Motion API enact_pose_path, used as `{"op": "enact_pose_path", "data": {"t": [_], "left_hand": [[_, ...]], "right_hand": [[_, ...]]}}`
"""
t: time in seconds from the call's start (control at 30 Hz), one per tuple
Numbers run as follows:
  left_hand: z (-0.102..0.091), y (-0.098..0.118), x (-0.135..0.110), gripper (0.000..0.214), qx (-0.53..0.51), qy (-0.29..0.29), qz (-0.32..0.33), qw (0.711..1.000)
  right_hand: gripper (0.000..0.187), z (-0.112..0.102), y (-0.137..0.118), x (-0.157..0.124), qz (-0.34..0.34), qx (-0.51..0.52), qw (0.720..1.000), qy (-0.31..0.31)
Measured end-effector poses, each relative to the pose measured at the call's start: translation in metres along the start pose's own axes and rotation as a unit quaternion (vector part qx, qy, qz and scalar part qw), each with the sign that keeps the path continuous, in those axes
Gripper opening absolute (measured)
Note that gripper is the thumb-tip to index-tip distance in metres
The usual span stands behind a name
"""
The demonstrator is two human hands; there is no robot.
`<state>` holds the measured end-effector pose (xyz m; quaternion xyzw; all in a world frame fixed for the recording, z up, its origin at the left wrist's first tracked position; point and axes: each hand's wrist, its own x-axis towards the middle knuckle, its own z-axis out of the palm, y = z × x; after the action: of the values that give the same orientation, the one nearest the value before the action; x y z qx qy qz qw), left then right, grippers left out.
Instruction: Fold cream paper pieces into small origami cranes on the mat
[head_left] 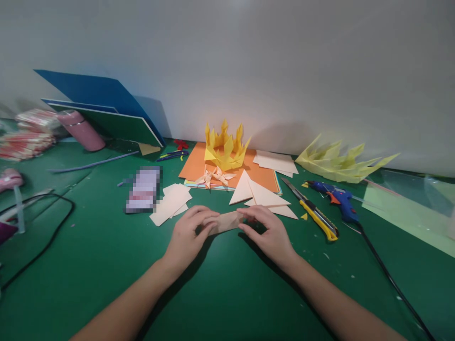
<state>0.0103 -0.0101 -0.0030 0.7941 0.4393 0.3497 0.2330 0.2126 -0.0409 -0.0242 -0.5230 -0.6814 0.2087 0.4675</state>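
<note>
A small pale strip of paper (225, 221) is stretched between my two hands, just above the green table. My left hand (190, 232) pinches its left end between thumb and fingers. At the other end, my right hand (268, 232) is closed on the paper in the same way. Pale paper rectangles (170, 201) lie beyond my left hand. Folded pale paper triangles (254, 189) rest just past my right hand. Behind them, a yellow folded-paper crown (227, 151) and small peach folded pieces (215, 177) sit on a stack of orange paper (192, 163).
To the right lie a yellow utility knife (316, 218), a blue glue gun (337, 201) with a black cord, and a pale yellow paper crown (341, 163). On the left are a blurred-out phone (144, 189), a pink bottle (81, 130) and leaning blue and green boards (106, 118).
</note>
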Motion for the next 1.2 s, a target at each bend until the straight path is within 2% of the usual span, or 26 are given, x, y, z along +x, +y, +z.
{"op": "enact_pose_path", "data": {"t": [0.17,0.4,0.53,0.63,0.7,0.8,0.93,1.03,1.13,1.2], "left_hand": [[-0.001,0.003,0.001,0.014,-0.004,-0.001,-0.001,1.000],[0.000,0.002,0.000,0.005,-0.023,-0.002,-0.043,0.999],[-0.001,0.004,0.000,0.004,-0.024,0.011,-0.020,0.999],[-0.002,0.004,0.001,0.006,0.000,0.019,0.010,1.000],[-0.002,0.002,0.000,0.009,0.012,0.019,0.029,0.999],[-0.001,-0.001,-0.001,0.014,0.024,0.008,0.062,0.998],[0.000,-0.003,-0.003,0.023,0.086,-0.010,0.142,0.986],[-0.002,-0.003,-0.004,0.034,0.138,0.024,0.152,0.978],[-0.007,-0.003,-0.002,0.025,0.166,0.038,0.169,0.971],[-0.011,-0.005,0.002,0.018,0.176,-0.008,0.213,0.961]], "right_hand": [[0.015,0.000,-0.001,0.000,0.019,0.023,1.000,0.000],[0.020,0.002,0.000,-0.001,0.055,0.057,0.996,0.026],[0.023,0.004,0.002,-0.002,0.082,0.105,0.991,0.033],[0.022,0.004,0.003,-0.001,0.076,0.115,0.990,0.027],[0.018,0.003,0.002,0.000,0.062,0.100,0.993,0.019],[0.002,0.001,0.000,0.000,0.018,0.043,0.999,-0.007],[0.010,-0.001,0.000,-0.003,-0.061,-0.011,0.997,-0.039],[0.012,-0.003,0.000,-0.007,-0.112,-0.055,0.990,-0.066],[0.013,-0.005,0.000,-0.009,-0.130,-0.089,0.984,-0.085],[0.015,-0.006,0.000,-0.008,-0.141,-0.096,0.980,-0.098]]}}
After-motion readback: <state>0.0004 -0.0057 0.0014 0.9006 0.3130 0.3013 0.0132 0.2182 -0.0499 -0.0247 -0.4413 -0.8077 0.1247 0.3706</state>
